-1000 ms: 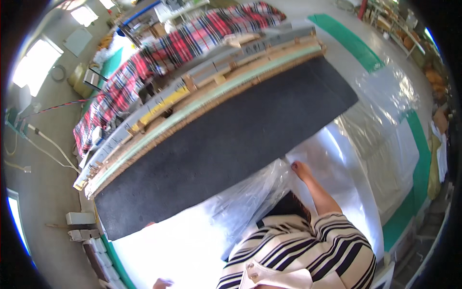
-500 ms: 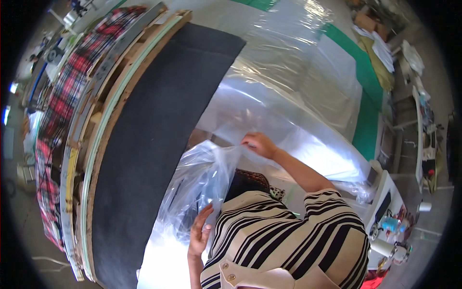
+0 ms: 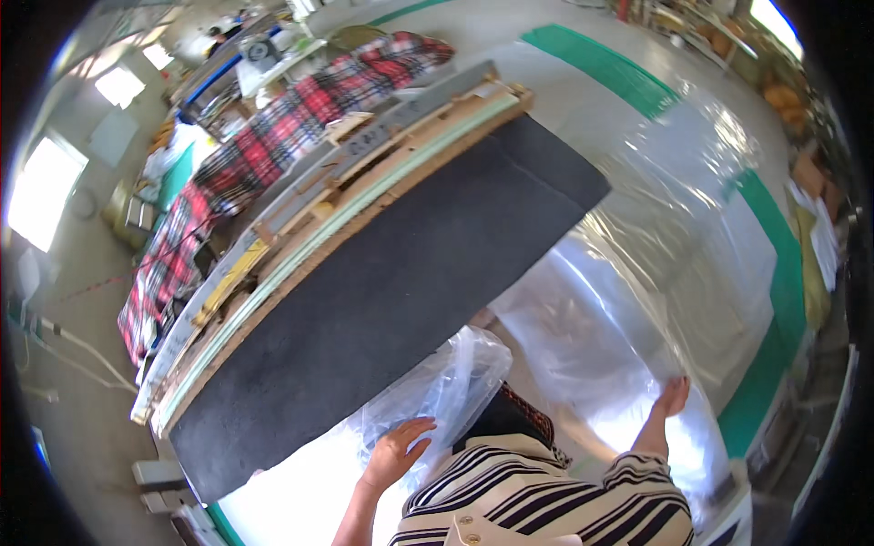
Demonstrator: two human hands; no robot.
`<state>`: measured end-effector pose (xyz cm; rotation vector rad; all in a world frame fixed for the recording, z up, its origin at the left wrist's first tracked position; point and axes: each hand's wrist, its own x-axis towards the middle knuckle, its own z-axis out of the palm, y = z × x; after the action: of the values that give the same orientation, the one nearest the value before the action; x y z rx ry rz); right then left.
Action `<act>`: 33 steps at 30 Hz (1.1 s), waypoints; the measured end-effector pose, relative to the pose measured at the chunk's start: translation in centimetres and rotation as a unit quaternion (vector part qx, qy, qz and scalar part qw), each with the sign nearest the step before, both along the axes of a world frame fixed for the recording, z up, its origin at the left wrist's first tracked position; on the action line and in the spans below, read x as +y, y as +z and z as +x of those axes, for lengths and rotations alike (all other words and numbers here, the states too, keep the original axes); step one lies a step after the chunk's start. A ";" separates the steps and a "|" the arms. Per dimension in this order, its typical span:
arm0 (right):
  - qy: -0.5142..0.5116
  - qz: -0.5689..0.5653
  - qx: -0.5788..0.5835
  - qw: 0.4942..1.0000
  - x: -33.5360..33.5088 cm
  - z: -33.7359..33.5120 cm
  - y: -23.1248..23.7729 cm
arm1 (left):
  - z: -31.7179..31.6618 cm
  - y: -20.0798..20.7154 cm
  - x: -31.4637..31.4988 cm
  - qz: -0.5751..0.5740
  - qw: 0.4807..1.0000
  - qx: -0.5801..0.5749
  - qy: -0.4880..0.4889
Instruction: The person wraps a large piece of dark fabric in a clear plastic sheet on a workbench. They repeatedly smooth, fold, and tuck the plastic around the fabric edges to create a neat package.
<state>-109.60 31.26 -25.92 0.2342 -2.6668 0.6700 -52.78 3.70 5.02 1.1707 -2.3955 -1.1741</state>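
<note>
My left hand is open, its fingers stretched out over a crumpled sheet of clear plastic film gathered in front of my body. Whether its palm presses on the film is not clear. Further right, my right hand is closed on the raised edge of a wide, shiny sheet of clear plastic film; the fingertips are small and partly hidden. A long black mat covers the surface beyond my left hand.
Wooden boards and a grey metal beam line the mat's far edge. Behind them lies a red plaid cloth. Green strips border more clear film on the right. A bright white surface shows at the lower left.
My view has turned, so the mat now slants across it. My right hand has let go of the gathered film and moved right to the wide sheet's edge. My left hand stays by the crumpled film.
</note>
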 end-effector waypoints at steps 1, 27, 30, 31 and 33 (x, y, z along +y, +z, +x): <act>-0.002 -0.086 0.000 0.996 0.4 -1.3 0.1 | -0.6 0.7 -0.7 0.007 1.000 0.016 0.006; 0.258 -0.735 -0.156 0.608 -24.3 1.0 37.8 | -12.2 -2.3 -8.3 -0.019 0.955 -0.111 -0.274; 0.536 -0.712 -0.239 0.386 -28.6 0.4 43.4 | -13.2 2.4 -8.8 -0.221 0.945 0.125 -0.207; 0.646 -0.654 -0.298 0.257 -31.0 0.7 44.6 | -14.3 5.9 -8.5 -0.148 0.946 0.197 -0.210; 0.611 -0.657 -0.271 0.348 -38.8 -0.1 46.6 | -18.4 8.3 -7.7 -0.025 0.930 0.298 -0.212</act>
<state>-109.74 -7.53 20.71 1.6246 -0.6760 3.2703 -71.13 -3.97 13.31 0.2056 -2.2062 -1.3323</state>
